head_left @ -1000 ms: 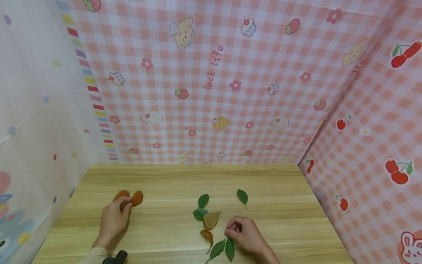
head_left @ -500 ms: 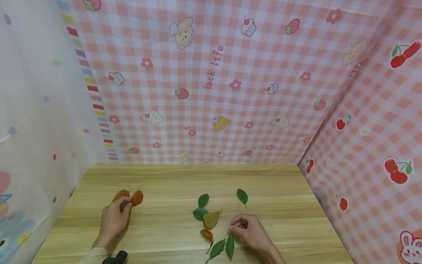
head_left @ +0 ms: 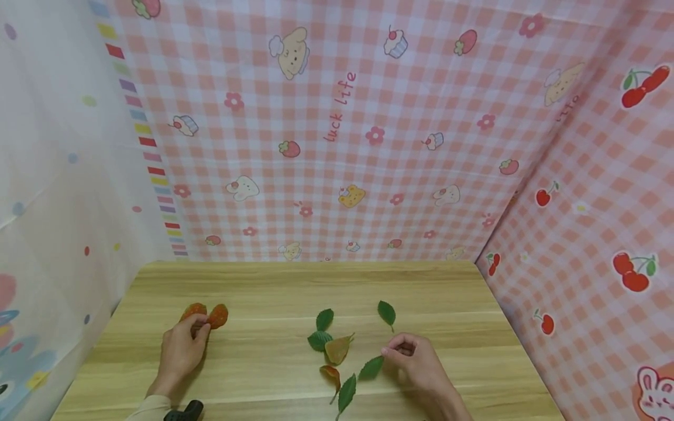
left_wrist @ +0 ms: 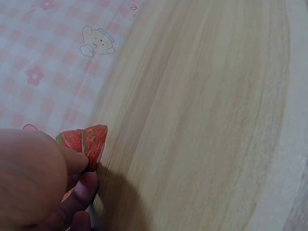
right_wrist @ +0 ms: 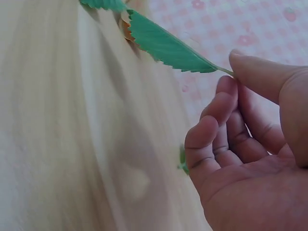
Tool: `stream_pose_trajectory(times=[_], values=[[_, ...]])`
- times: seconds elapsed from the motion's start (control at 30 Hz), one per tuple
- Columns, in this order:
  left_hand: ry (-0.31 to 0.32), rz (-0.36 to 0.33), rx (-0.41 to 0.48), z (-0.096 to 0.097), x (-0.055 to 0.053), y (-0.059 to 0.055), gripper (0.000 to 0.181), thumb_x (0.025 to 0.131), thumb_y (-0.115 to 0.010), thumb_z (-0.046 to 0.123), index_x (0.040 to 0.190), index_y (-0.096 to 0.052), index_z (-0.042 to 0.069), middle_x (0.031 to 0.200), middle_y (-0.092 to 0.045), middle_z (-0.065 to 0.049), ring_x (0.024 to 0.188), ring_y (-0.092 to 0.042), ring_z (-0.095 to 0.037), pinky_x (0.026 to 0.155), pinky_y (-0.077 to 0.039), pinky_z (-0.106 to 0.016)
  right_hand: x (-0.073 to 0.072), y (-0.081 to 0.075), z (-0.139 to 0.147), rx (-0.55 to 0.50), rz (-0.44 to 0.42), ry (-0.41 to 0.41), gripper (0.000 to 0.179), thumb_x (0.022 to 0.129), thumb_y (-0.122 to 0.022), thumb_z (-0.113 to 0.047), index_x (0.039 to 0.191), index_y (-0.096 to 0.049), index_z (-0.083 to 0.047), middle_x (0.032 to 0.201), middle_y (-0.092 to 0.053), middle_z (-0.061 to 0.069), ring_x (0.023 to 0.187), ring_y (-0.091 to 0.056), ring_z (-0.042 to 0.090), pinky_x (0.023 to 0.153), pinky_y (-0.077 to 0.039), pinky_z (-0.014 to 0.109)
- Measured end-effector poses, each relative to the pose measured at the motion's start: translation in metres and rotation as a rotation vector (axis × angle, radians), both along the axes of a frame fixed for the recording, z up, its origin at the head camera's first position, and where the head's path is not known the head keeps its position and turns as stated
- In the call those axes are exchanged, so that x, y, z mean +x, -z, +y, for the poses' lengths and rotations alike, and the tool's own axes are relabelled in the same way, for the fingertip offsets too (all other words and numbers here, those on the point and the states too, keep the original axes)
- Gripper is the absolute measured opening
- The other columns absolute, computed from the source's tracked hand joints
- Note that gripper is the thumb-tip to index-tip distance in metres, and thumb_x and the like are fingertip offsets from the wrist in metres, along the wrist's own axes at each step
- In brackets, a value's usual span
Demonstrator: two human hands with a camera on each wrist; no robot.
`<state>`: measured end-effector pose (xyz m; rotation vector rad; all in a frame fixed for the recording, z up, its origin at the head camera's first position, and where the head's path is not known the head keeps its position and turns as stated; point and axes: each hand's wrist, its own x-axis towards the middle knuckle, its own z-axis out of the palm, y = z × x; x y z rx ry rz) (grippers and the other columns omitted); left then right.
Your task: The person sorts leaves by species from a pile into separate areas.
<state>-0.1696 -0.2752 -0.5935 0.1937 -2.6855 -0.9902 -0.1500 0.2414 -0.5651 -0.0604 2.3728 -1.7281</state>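
At the table's left side, my left hand (head_left: 181, 351) pinches a red-orange leaf (head_left: 218, 316) between thumb and fingers. A second red-orange leaf (head_left: 195, 310) lies behind the fingertips; in the left wrist view the red leaf (left_wrist: 95, 143) shows pale veins. My right hand (head_left: 418, 362) holds a serrated green leaf (head_left: 371, 368) by its stem, and the right wrist view shows that green leaf (right_wrist: 168, 45) raised from thumb and fingertip. Just left of it is another green leaf (head_left: 347, 393); whether they touch I cannot tell.
Mid-table lie a yellow-brown leaf (head_left: 338, 350), a curled orange-brown leaf (head_left: 331, 374) and two green leaves, one upper (head_left: 325, 320), one lower (head_left: 319, 341). A single green leaf (head_left: 387, 313) lies further right. Checked cloth (head_left: 337, 164) hangs behind the wooden table (head_left: 263, 362).
My right hand has moved right and away from me, drawing the green leaf along and tilting it. The neighbouring green leaf has turned slightly more upright. My left hand has stayed put.
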Motion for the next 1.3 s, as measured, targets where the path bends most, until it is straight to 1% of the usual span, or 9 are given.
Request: stream_pose_trajectory(times=[0.07, 0.3, 0.53, 0.67, 0.77, 0.87, 1.03, 1.17, 1.3], values=[[0.0, 0.009, -0.002, 0.0, 0.0, 0.001, 0.017, 0.106, -0.075, 0.004, 0.12, -0.079, -0.005, 0.107, -0.085, -0.023, 0.096, -0.082, -0.04, 0.078, -0.06, -0.04, 0.0, -0.002, 0.004, -0.002, -0.001, 0.046, 0.021, 0.102, -0.085, -0.017, 0.109, -0.077, 0.002, 0.104, -0.08, 0.012, 0.088, -0.07, 0.011, 0.079, -0.058, 0.021], [-0.002, 0.034, 0.003, -0.001, -0.002, 0.002, 0.016, 0.104, -0.076, 0.001, 0.118, -0.079, -0.005, 0.103, -0.085, -0.023, 0.089, -0.081, -0.034, 0.072, -0.055, -0.031, -0.002, -0.006, 0.015, -0.054, 0.007, 0.254, 0.017, 0.103, -0.083, -0.014, 0.11, -0.076, 0.001, 0.095, -0.079, 0.01, 0.084, -0.074, 0.019, 0.074, -0.061, 0.026], [0.002, 0.089, -0.021, 0.0, -0.001, 0.003, 0.013, 0.101, -0.078, 0.0, 0.113, -0.08, -0.005, 0.096, -0.084, -0.019, 0.083, -0.079, -0.031, 0.07, -0.056, -0.033, -0.009, -0.006, 0.03, -0.025, 0.025, 0.407, 0.018, 0.104, -0.083, -0.011, 0.114, -0.079, 0.003, 0.091, -0.08, 0.003, 0.084, -0.073, 0.013, 0.075, -0.06, 0.024], [-0.001, 0.098, -0.021, 0.0, -0.001, 0.004, 0.012, 0.101, -0.078, 0.0, 0.112, -0.08, -0.005, 0.095, -0.084, -0.018, 0.083, -0.079, -0.032, 0.071, -0.056, -0.034, -0.014, -0.004, 0.035, 0.018, 0.06, 0.484, 0.022, 0.102, -0.086, -0.012, 0.114, -0.079, 0.006, 0.092, -0.081, 0.002, 0.082, -0.072, 0.006, 0.073, -0.058, 0.019], [-0.002, 0.089, -0.02, 0.0, -0.001, 0.004, 0.013, 0.102, -0.078, 0.0, 0.113, -0.08, -0.005, 0.097, -0.084, -0.019, 0.086, -0.08, -0.034, 0.072, -0.057, -0.035, -0.018, -0.001, 0.037, 0.087, 0.099, 0.521, 0.021, 0.101, -0.086, -0.012, 0.111, -0.08, 0.006, 0.094, -0.082, 0.004, 0.08, -0.07, 0.001, 0.072, -0.057, 0.017], [-0.004, 0.079, -0.02, 0.0, -0.001, 0.004, 0.013, 0.103, -0.078, 0.001, 0.114, -0.08, -0.005, 0.099, -0.085, -0.02, 0.089, -0.081, -0.037, 0.073, -0.058, -0.036, -0.021, 0.003, 0.036, 0.172, 0.146, 0.557, 0.015, 0.101, -0.086, -0.01, 0.106, -0.082, 0.003, 0.093, -0.082, 0.008, 0.076, -0.068, 0.0, 0.068, -0.055, 0.017], [-0.006, 0.081, -0.017, -0.001, -0.001, 0.005, 0.013, 0.103, -0.078, 0.002, 0.114, -0.08, -0.005, 0.097, -0.084, -0.02, 0.086, -0.08, -0.034, 0.07, -0.056, -0.032, -0.027, 0.011, 0.035, 0.289, 0.199, 0.584, 0.008, 0.099, -0.086, -0.008, 0.1, -0.084, -0.001, 0.09, -0.083, 0.011, 0.072, -0.066, 0.0, 0.066, -0.053, 0.016], [-0.005, 0.084, -0.015, -0.002, -0.002, 0.005, 0.013, 0.103, -0.079, 0.002, 0.114, -0.08, -0.004, 0.096, -0.084, -0.018, 0.083, -0.079, -0.03, 0.069, -0.054, -0.03, -0.03, 0.014, 0.034, 0.375, 0.216, 0.583, 0.006, 0.097, -0.086, -0.009, 0.095, -0.084, -0.004, 0.085, -0.083, 0.008, 0.071, -0.066, 0.003, 0.065, -0.051, 0.017], [-0.002, 0.084, -0.016, -0.002, -0.002, 0.006, 0.013, 0.103, -0.079, 0.002, 0.114, -0.08, -0.004, 0.095, -0.084, -0.017, 0.083, -0.078, -0.028, 0.069, -0.054, -0.03, -0.031, 0.017, 0.033, 0.427, 0.2, 0.581, 0.006, 0.095, -0.085, -0.009, 0.091, -0.083, -0.005, 0.08, -0.079, 0.005, 0.07, -0.064, 0.007, 0.065, -0.048, 0.021]])
